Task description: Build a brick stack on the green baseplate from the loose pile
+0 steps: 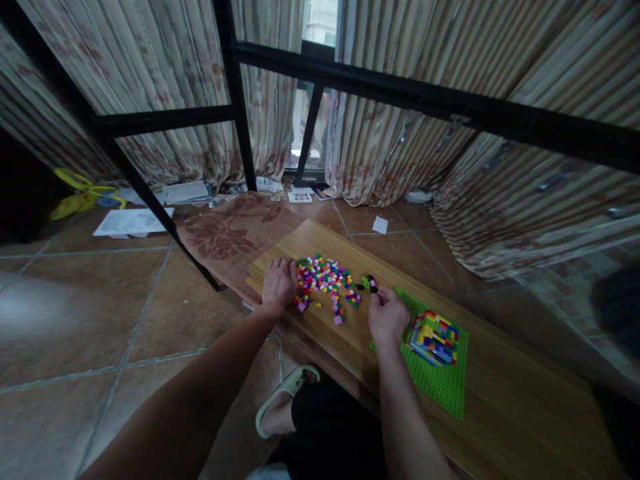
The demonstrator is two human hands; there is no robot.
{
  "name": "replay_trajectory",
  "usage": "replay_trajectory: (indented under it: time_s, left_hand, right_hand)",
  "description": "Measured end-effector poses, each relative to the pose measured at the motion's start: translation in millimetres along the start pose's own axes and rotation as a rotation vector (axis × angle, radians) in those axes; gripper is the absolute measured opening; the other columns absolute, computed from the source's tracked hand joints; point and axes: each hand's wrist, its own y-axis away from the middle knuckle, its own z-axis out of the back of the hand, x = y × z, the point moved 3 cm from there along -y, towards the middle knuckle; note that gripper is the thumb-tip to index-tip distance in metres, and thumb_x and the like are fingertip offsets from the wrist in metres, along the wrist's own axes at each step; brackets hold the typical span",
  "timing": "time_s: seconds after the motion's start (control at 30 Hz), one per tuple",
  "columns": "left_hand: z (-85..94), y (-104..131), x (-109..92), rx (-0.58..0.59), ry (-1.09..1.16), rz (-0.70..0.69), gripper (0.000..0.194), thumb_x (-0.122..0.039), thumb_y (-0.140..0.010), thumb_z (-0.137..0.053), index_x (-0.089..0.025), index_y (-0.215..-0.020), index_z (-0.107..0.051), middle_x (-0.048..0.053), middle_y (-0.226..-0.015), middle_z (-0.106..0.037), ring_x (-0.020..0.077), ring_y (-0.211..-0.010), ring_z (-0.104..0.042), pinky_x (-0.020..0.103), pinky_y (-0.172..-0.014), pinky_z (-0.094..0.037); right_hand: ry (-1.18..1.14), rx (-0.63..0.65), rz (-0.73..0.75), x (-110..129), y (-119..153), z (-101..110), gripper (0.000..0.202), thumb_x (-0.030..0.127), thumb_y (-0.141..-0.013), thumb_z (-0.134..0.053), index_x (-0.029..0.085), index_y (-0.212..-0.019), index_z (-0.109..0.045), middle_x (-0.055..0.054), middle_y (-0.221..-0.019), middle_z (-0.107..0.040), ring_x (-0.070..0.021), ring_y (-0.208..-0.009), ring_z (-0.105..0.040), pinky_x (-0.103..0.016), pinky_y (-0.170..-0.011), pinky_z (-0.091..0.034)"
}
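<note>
A spread of small, many-coloured toy bricks (327, 275) lies on a wooden bench top (505, 387). My left hand (280, 283) rests at the left edge of this pile, fingers curled in; whatever they may hold is hidden. On the pile's right side, my right hand (389, 317) has its thumb and fingertips pinched at a small black brick (374, 289). Several green and black bricks (367, 281) sit just beyond those fingertips. Right of that hand, a green studded baseplate (440, 387) carries a multicoloured brick structure (435, 337) with stepped walls.
Black metal bars (430, 97) cross in front of the curtains (400, 153). A brown patterned cloth (235, 233) lies beneath the bench's far left end. Papers (187, 193), a white tray (133, 222) and a yellow item (75, 200) lie on the tiled floor (100, 300).
</note>
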Motion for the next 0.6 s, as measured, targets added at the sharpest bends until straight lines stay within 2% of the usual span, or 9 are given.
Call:
replay_trajectory:
  time_s: [0.17,0.27,0.47,0.6]
  left_hand:
    - [0.8,0,0,-0.033,0.054,0.037,0.028,-0.025,-0.095,-0.035,-0.019,-0.091,-0.062,0.01,-0.092,-0.065,0.025,-0.093,-0.056,0.04,-0.087,-0.042]
    - [1.7,0,0,-0.058,0.076,0.048,0.028,-0.026,-0.095,-0.034,-0.019,-0.093,-0.062,0.01,-0.093,-0.065,0.0252,-0.094,-0.056,0.04,-0.087,-0.042]
    - [0.9,0,1,-0.054,0.07,0.055,0.029,-0.026,-0.095,-0.034,-0.02,-0.092,-0.062,0.009,-0.092,-0.065,0.0245,-0.093,-0.056,0.04,-0.088,-0.042]
    - [1.1,0,0,-0.023,0.044,0.049,0.03,-0.026,-0.096,-0.033,-0.019,-0.089,-0.062,0.01,-0.092,-0.065,0.0247,-0.092,-0.055,0.04,-0.088,-0.042]
  right_hand:
    - [0.023,0.13,0.161,16,9,-11,0.031,0.016,-0.085,-0.045,0.021,-0.1,-0.072,-0.007,-0.1,-0.069,-0.0185,-0.091,-0.063,-0.028,-0.082,-0.042]
    - [0.054,0.161,0.191,20,7,-17,0.033,0.014,-0.083,-0.045,0.021,-0.099,-0.073,-0.008,-0.102,-0.068,-0.0199,-0.094,-0.061,-0.029,-0.084,-0.042]
    - [0.096,0.134,0.169,16,1,-11,0.04,0.013,-0.085,-0.039,0.015,-0.115,-0.067,-0.014,-0.108,-0.065,-0.0229,-0.101,-0.057,-0.033,-0.088,-0.04]
    - [-0.004,0.068,0.157,14,16,-1,0.036,0.017,-0.086,-0.041,0.015,-0.107,-0.069,-0.012,-0.103,-0.067,-0.0229,-0.099,-0.058,-0.033,-0.087,-0.042]
